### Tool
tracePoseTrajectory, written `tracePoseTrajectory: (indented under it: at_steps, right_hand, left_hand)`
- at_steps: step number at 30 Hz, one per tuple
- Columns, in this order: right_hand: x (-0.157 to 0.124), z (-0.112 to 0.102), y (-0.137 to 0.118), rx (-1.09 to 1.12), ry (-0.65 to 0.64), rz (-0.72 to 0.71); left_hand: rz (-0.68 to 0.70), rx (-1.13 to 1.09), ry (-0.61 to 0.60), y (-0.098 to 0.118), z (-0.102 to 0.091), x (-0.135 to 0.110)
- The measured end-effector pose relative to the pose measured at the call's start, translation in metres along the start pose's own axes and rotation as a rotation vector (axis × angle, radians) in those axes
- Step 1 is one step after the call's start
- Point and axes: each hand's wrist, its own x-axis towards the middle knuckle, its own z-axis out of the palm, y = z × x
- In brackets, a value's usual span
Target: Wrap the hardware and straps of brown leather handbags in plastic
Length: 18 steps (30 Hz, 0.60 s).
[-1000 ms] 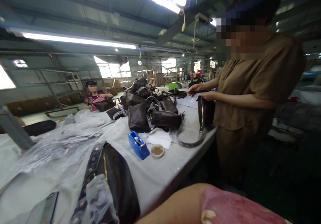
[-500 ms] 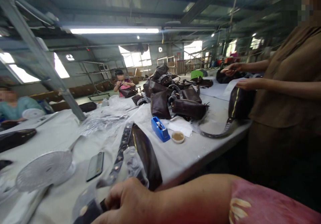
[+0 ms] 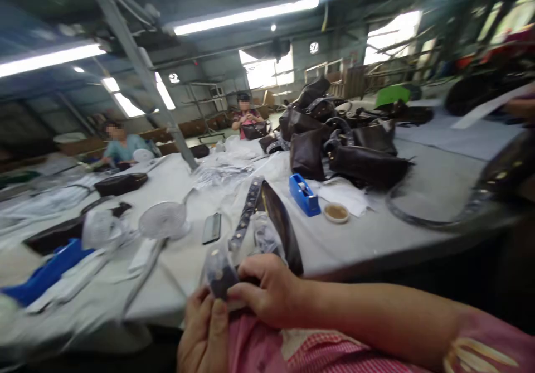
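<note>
A dark brown leather bag [image 3: 281, 217] with a yellow zip lies at the near table edge. Its wide studded strap [image 3: 247, 211] curves toward me, and clear plastic [image 3: 217, 258] covers the near end. My right hand [image 3: 267, 289] pinches this end between thumb and fingers. From below, my left hand [image 3: 203, 325] grips the same strap, its thumb close to the right hand's. More crumpled plastic [image 3: 267, 233] lies against the bag.
A blue tape dispenser [image 3: 304, 195], a round dish [image 3: 336, 212] and a phone [image 3: 212, 228] sit near the bag. Brown bags [image 3: 309, 153] are heaped behind. Two fans [image 3: 163, 219] and a blue object [image 3: 50, 272] are at left. Two people sit across; a co-worker's hand shows at right.
My view has swung right-to-left, so the table's left side shows more and the co-worker is mostly out of frame. My left hand has come into view on the strap.
</note>
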Motion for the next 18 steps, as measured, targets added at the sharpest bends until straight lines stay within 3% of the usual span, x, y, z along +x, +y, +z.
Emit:
tracePoseTrajectory:
  at_steps: [4, 6, 8, 11, 15, 16, 18]
  right_hand:
    - [-0.007, 0.005, 0.016, -0.233, -0.03, -0.367]
    - [-0.009, 0.006, 0.023, -0.33, -0.05, -0.482]
    - [-0.01, 0.004, 0.026, -0.362, -0.07, -0.503]
    - [-0.008, -0.004, 0.02, -0.171, -0.153, -0.255]
    - [-0.001, -0.005, 0.006, 0.367, -0.264, 0.381]
    - [0.001, -0.003, 0.003, 0.445, -0.244, 0.477]
    - [0.003, 0.003, 0.001, 0.498, -0.17, 0.536]
  left_hand:
    - [-0.441, -0.677, -0.159, 0.016, -0.001, 0.009]
    - [-0.546, -0.877, -0.178, 0.02, 0.003, 0.014]
    - [-0.547, -0.923, -0.177, 0.021, 0.004, 0.015]
    - [-0.343, -0.714, -0.16, 0.02, 0.001, 0.011]
    - [0.092, -0.191, -0.1, 0.011, -0.003, 0.003]
    - [0.189, -0.105, -0.073, 0.008, -0.002, 0.0]
    - [0.354, 0.01, -0.012, 0.0, 0.002, -0.003]
